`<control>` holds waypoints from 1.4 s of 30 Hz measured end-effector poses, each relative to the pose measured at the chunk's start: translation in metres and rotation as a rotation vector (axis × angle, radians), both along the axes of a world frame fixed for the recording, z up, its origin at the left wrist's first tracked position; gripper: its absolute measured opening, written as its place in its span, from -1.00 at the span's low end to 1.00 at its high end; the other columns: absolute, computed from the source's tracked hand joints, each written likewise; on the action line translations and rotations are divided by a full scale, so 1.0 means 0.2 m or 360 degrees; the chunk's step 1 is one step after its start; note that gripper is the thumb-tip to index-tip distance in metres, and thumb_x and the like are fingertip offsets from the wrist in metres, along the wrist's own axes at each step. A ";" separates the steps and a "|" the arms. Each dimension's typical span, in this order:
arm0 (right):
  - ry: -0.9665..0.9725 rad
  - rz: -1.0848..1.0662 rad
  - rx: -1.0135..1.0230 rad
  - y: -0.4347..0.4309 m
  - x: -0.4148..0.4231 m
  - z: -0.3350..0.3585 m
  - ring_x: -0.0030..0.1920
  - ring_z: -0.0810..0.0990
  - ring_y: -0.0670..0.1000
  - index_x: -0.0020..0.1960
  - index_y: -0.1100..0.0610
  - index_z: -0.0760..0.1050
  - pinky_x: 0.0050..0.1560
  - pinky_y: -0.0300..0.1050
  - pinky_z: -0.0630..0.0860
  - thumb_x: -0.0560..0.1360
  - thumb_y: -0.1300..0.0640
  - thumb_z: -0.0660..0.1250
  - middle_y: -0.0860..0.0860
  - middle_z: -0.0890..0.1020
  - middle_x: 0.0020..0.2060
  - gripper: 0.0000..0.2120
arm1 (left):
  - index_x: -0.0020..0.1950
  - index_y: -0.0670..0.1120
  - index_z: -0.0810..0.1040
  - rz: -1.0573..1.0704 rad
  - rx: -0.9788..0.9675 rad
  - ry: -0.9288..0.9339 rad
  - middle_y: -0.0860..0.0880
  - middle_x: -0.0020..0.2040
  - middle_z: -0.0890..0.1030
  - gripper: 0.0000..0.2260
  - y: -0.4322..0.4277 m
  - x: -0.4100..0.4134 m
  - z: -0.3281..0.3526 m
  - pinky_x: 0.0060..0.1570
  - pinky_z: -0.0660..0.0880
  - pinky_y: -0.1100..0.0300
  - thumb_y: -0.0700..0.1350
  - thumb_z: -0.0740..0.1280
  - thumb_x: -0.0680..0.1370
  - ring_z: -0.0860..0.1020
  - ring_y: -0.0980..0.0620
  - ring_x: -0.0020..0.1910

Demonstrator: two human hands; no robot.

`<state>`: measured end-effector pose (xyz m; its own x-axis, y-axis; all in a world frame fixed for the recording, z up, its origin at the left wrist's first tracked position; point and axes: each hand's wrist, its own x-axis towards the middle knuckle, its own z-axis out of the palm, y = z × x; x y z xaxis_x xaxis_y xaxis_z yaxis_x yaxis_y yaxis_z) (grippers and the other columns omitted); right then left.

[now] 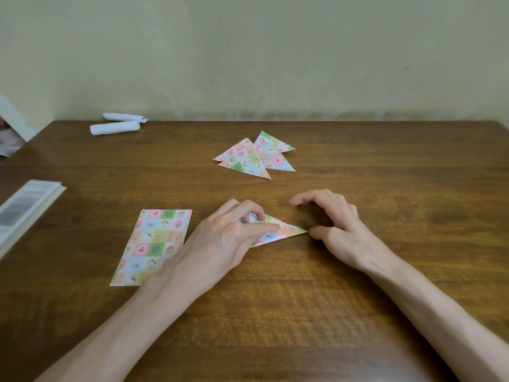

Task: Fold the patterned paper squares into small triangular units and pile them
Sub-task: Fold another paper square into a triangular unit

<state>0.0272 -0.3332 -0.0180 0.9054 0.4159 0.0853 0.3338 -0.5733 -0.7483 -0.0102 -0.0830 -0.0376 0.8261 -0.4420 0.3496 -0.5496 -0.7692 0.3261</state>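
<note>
Here, folded triangle (287, 232) under left hand (225, 241)
Thumb pins it, fingers curled; relaxed right hand (344, 232) empty at its 3 o'clock.

Open tabletop (385, 175) right of triangle pile (254, 158); paper stack (154, 244) leftward.

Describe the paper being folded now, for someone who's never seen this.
On the wooden table, look at the near centre. The patterned triangle lies partly under the left hand, tip toward the right hand. Unlike the folded pile behind, it lies alone.
</note>
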 end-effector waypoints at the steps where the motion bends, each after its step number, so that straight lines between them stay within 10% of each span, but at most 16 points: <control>1: 0.0033 -0.0034 0.0054 0.00 0.00 0.01 0.28 0.26 -0.41 0.19 -0.24 0.51 0.32 -0.32 0.08 0.42 0.41 0.28 -0.30 0.52 0.19 -0.40 | 0.27 0.16 0.68 0.0003 0.0002 0.0001 0.13 0.17 0.54 -0.72 0.00 0.00 0.00 -0.14 0.57 -0.03 -0.08 0.31 0.64 0.47 0.04 0.05; 12: -0.0193 -0.0127 -0.0223 0.06 -0.01 -0.04 0.34 0.29 -0.19 0.24 -0.27 0.50 0.32 -0.15 0.07 0.42 -0.18 0.29 -0.30 0.46 0.19 -0.62 | 0.31 0.20 0.65 0.0018 0.0045 0.0037 0.14 0.19 0.51 -0.68 0.00 0.00 0.01 -0.12 0.58 -0.02 -0.03 0.24 0.63 0.44 0.07 0.06; 42: -0.0333 -0.0050 -0.0313 0.05 -0.04 -0.06 0.32 0.31 -0.13 0.01 -0.30 0.64 0.30 -0.06 0.12 0.51 -0.03 0.43 -0.24 0.42 0.17 -0.85 | 0.01 0.00 0.76 0.0190 -0.0144 -0.0045 0.17 0.05 0.65 -0.80 0.01 -0.01 0.01 -0.03 0.58 0.12 0.04 0.38 0.57 0.57 0.13 0.03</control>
<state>0.0198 -0.3228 -0.0290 0.8895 0.4147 0.1920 0.4487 -0.7131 -0.5387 -0.0130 -0.0818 -0.0365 0.8602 -0.3071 0.4071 -0.4659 -0.7977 0.3828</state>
